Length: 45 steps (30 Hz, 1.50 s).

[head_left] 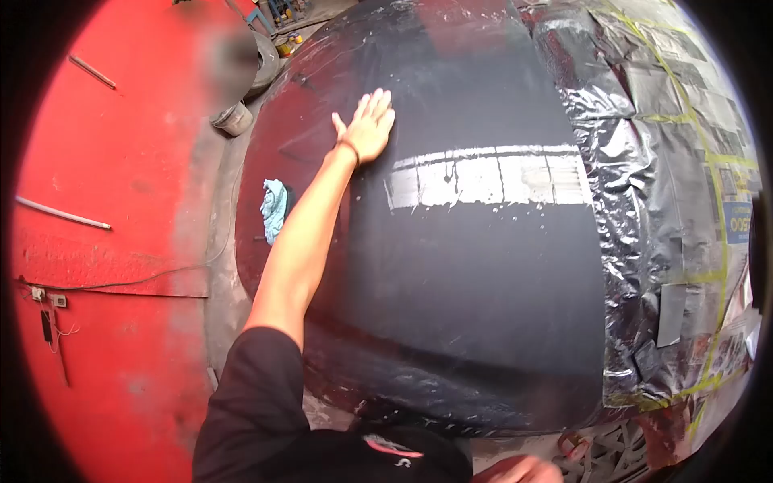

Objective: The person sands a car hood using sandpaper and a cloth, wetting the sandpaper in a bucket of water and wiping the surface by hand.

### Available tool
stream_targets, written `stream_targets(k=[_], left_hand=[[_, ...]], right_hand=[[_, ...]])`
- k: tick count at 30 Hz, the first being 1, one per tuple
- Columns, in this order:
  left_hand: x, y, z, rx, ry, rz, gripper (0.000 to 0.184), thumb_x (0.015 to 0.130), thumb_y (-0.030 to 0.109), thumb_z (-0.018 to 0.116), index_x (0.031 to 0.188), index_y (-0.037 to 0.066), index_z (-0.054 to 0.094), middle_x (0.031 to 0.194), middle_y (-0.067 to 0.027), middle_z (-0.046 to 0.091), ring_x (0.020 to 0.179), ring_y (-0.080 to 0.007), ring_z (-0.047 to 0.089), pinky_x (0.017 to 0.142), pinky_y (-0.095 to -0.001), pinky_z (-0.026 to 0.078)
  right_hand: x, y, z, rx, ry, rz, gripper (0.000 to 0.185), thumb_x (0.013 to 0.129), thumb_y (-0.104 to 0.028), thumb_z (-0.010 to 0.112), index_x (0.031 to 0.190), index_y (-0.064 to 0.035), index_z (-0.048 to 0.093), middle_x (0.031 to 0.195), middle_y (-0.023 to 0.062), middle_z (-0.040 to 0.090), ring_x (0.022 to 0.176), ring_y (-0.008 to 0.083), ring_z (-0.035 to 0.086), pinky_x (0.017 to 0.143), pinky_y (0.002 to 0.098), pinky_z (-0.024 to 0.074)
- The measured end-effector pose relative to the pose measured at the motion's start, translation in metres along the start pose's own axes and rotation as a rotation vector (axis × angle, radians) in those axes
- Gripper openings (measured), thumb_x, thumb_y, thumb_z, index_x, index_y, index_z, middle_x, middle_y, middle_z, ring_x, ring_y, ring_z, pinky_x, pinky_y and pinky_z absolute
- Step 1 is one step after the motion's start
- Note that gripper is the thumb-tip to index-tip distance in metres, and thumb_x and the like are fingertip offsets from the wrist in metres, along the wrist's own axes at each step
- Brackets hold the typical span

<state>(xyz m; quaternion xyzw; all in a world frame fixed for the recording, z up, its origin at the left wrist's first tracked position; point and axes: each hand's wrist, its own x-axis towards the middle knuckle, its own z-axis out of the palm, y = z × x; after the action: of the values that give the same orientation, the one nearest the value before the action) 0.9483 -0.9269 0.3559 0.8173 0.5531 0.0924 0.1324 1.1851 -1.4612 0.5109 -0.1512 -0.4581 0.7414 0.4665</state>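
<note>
My left hand (369, 129) lies flat on the dark, glossy car hood (475, 282), with the arm stretched far across it. The fingers are spread, and no object shows under them. A dark band circles the wrist. A crumpled light-blue cloth (274, 209) rests on the hood's reddish left side, beside the forearm. At the bottom edge of the head view, my right hand (522, 471) is only partly in frame, near my body. Its fingers are cut off, so what it holds, if anything, is hidden. A bright window reflection crosses the hood's middle.
Crinkled plastic and paper masking (676, 193) with yellow tape covers the car's right side; a grey rectangular piece (671, 314) lies on it. Left stands a red wall (105, 161) with a cable. A bucket (233, 119) and tires (264, 64) sit beyond the hood.
</note>
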Motion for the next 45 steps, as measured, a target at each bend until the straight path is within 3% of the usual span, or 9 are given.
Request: stream_targets(k=[3, 7, 14, 23, 29, 34, 40, 42, 45], left_hand=[[-0.024, 0.024, -0.004, 0.059, 0.009, -0.046, 0.068, 0.118, 0.049, 0.028, 0.178, 0.019, 0.02, 0.187, 0.0003, 0.012, 0.172, -0.0257, 0.01, 0.13, -0.0779, 0.002], [-0.141, 0.055, -0.001, 0.027, -0.027, 0.13, 0.068, 0.117, 0.044, 0.036, 0.178, 0.02, 0.021, 0.187, -0.0043, 0.014, 0.172, -0.0284, 0.011, 0.13, -0.0765, 0.001], [0.09, -0.021, -0.009, 0.04, 0.029, -0.032, 0.065, 0.117, 0.05, 0.03, 0.177, 0.026, 0.024, 0.187, 0.0014, 0.015, 0.172, -0.0249, 0.013, 0.129, -0.0794, 0.001], [0.092, -0.011, -0.014, 0.078, 0.019, 0.126, 0.065, 0.118, 0.051, 0.025, 0.178, 0.027, 0.021, 0.187, 0.0009, 0.013, 0.172, -0.0253, 0.011, 0.129, -0.0799, 0.0], [0.23, 0.002, -0.009, 0.025, 0.049, -0.144, 0.068, 0.115, 0.047, 0.024, 0.178, 0.023, 0.019, 0.188, 0.0038, 0.009, 0.173, -0.0247, 0.008, 0.129, -0.0791, 0.003], [0.127, 0.07, 0.01, 0.085, 0.02, 0.498, 0.064, 0.118, 0.051, 0.031, 0.177, 0.027, 0.028, 0.186, 0.0007, 0.02, 0.172, -0.0267, 0.015, 0.127, -0.0809, 0.0], [0.28, 0.082, 0.011, 0.121, 0.073, 0.041, 0.067, 0.115, 0.048, 0.027, 0.176, 0.022, 0.026, 0.187, 0.0025, 0.013, 0.171, -0.025, 0.016, 0.127, -0.0836, 0.008], [0.217, 0.128, 0.005, 0.187, 0.022, 0.319, 0.062, 0.115, 0.046, 0.031, 0.17, 0.017, 0.037, 0.18, -0.004, 0.029, 0.164, -0.0304, 0.031, 0.121, -0.0887, 0.02], [0.108, 0.181, 0.032, 0.176, -0.029, 0.811, 0.067, 0.118, 0.055, 0.021, 0.177, 0.022, 0.025, 0.186, -0.0048, 0.018, 0.171, -0.0282, 0.019, 0.128, -0.0797, 0.008]], right_hand=[[-0.033, -0.005, -0.017, -0.539, 0.398, 0.027, 0.015, 0.09, -0.007, 0.073, 0.099, 0.0045, 0.078, 0.099, 0.0168, 0.076, 0.091, 0.0278, 0.072, 0.084, 0.0375, 0.0571], [-0.081, 0.02, -0.068, -1.33, 1.246, -0.013, 0.026, 0.097, -0.004, 0.067, 0.121, 0.0035, 0.074, 0.12, 0.0168, 0.074, 0.1, 0.0287, 0.068, 0.089, 0.0372, 0.0533], [-0.096, 0.046, -0.101, -1.754, 1.207, 0.047, 0.044, 0.097, -0.005, 0.066, 0.141, -0.0001, 0.066, 0.136, 0.0189, 0.067, 0.119, 0.0344, 0.062, 0.091, 0.0411, 0.0488], [-0.089, 0.047, -0.098, -1.757, 1.25, 0.199, 0.053, 0.091, -0.011, 0.07, 0.141, 0.0042, 0.064, 0.134, 0.0239, 0.063, 0.126, 0.0407, 0.058, 0.111, 0.0513, 0.0451], [-0.093, 0.046, -0.1, -1.787, 1.261, 0.212, 0.051, 0.09, -0.013, 0.071, 0.139, 0.0012, 0.064, 0.13, 0.0199, 0.064, 0.119, 0.035, 0.059, 0.09, 0.0416, 0.0466], [-0.093, 0.048, -0.1, -1.768, 1.266, 0.232, 0.05, 0.089, -0.011, 0.07, 0.137, 0.0019, 0.064, 0.128, 0.0207, 0.064, 0.12, 0.0379, 0.059, 0.099, 0.047, 0.0477], [-0.097, 0.05, -0.1, -1.754, 1.278, 0.214, 0.051, 0.085, -0.009, 0.07, 0.135, 0.0018, 0.064, 0.128, 0.0224, 0.063, 0.121, 0.0401, 0.059, 0.106, 0.0511, 0.0474], [-0.096, 0.05, -0.102, -1.741, 1.283, 0.198, 0.051, 0.086, -0.009, 0.07, 0.135, 0.0014, 0.064, 0.127, 0.0224, 0.064, 0.119, 0.0395, 0.059, 0.105, 0.0506, 0.0478], [-0.095, 0.048, -0.102, -1.758, 1.283, 0.2, 0.05, 0.085, -0.01, 0.07, 0.134, 0.0007, 0.065, 0.126, 0.022, 0.065, 0.117, 0.0385, 0.06, 0.104, 0.0499, 0.0486]])
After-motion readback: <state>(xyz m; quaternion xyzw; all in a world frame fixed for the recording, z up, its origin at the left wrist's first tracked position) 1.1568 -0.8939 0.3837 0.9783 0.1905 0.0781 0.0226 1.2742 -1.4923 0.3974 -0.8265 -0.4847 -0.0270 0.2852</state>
